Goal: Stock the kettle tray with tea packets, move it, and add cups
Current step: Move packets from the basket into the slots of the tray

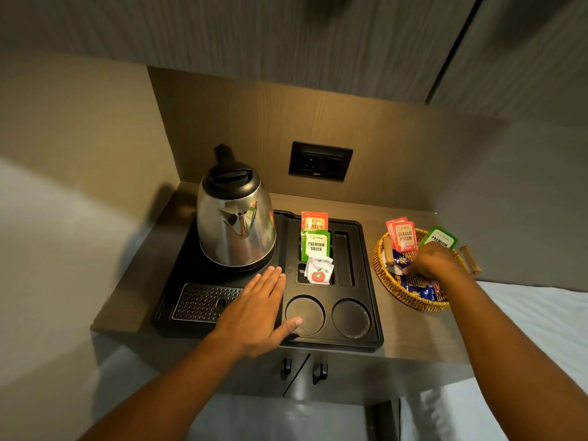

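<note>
A black kettle tray (369, 281) lies on a wooden counter with a steel kettle (235, 224) at its back left. Its slots hold an orange Classic packet (314, 220), a green Premium Green packet (315, 246) and white sachets (319, 271). Two round cup wells (351, 318) at the front hold nothing. My left hand (257, 310) rests flat and open on the tray beside the left well. My right hand (432, 261) reaches into a wicker basket (391, 292) to the right, fingers curled down among blue packets (418, 292); what it grips is hidden.
The basket also holds red Classic Assam packets (403, 235) and a green packet (440, 237). A perforated drip grille (203, 302) sits at the tray's front left. A black wall socket (319, 160) is behind. Cabinet door handles (304, 370) hang below the counter edge.
</note>
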A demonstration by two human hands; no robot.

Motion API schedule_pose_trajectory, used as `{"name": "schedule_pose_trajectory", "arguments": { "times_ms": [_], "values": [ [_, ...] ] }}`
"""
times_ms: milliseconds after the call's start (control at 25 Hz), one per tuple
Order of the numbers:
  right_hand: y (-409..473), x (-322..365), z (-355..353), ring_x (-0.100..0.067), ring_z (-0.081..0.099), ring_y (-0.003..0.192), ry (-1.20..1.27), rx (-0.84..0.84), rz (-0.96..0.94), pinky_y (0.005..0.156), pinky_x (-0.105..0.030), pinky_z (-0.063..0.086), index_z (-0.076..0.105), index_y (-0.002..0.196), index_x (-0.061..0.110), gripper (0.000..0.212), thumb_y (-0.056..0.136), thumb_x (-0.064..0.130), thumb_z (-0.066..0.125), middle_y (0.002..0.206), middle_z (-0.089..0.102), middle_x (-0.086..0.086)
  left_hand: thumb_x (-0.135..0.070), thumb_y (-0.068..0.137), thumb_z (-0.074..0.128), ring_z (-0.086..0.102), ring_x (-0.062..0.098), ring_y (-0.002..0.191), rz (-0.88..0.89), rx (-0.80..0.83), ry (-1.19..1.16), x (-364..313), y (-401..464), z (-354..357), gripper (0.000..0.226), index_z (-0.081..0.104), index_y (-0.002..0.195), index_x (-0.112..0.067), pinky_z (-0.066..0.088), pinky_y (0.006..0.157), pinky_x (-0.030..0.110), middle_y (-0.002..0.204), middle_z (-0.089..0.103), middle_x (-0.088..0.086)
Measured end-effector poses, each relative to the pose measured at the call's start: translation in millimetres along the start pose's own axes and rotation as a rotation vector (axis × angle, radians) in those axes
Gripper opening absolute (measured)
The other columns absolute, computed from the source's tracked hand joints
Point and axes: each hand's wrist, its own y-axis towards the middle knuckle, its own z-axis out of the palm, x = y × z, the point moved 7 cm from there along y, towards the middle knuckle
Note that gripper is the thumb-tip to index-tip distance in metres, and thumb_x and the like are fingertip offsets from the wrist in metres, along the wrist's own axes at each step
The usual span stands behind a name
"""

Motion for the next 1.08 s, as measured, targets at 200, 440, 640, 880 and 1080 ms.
{"name": "schedule_pose_trajectory", "arguments": {
  "times_ms": [200,440,640,880,1080],
  "values": [
    [-9.3,-6.3,-32.9,-0.016,0.061,0.041,0.223,-0.042,0.017,0.044,-0.025,0.047,0.069,0.082,0.004,0.022,0.073,0.021,0.081,0.056,0.071,-0.009,-0.081,0.087,0.006,-0.013,0.014,0.149,0.0,0.007,0.002,1.1,1.5,2.5,0.097,0.0,0.156,-0.014,-0.005,0.12,0.033,0.164,-0.006,0.004],
    [-38.4,96.0,13.2,-0.018,0.065,0.042,0.304,0.069,-0.128,0.04,-0.022,0.051,0.064,0.077,0.001,0.018,0.076,0.012,0.078,0.056,0.067,-0.011,-0.081,0.088,0.01,-0.015,0.012,0.147,0.004,0.007,-0.01,1.2,2.2,4.1,0.096,0.002,0.156,-0.015,-0.007,0.118,0.032,0.164,-0.003,0.002],
    [-33.9,116.2,36.5,-0.023,0.069,0.057,0.078,0.15,-0.131,0.064,-0.035,0.06,0.066,0.076,0.002,0.015,0.07,0.004,0.08,0.064,0.068,-0.013,-0.082,0.087,0.009,-0.014,0.012,0.148,-0.005,0.001,-0.016,1.3,2.1,4.0,0.096,0.003,0.156,-0.015,-0.005,0.119,0.032,0.164,-0.002,0.002],
    [-28.6,128.9,26.2,-0.023,0.065,0.076,0.062,0.082,-0.232,0.064,-0.031,0.054,0.067,0.093,0.003,0.026,0.073,0.012,0.08,0.087,0.068,-0.011,-0.081,0.087,0.009,-0.012,0.012,0.148,-0.003,-0.011,-0.019,2.0,3.7,4.1,0.096,0.003,0.156,-0.015,-0.004,0.12,0.032,0.164,-0.001,0.002],
    [-1.8,46.7,-21.3,-0.032,0.064,0.088,0.075,-0.245,-0.137,0.071,-0.034,0.051,0.067,0.096,0.003,0.028,0.073,0.013,0.079,0.099,0.068,-0.017,-0.082,0.087,0.009,-0.011,0.013,0.149,-0.006,-0.015,-0.023,2.9,4.6,6.4,0.097,0.002,0.156,-0.015,-0.003,0.12,0.033,0.164,-0.001,0.002]
  ]
}}
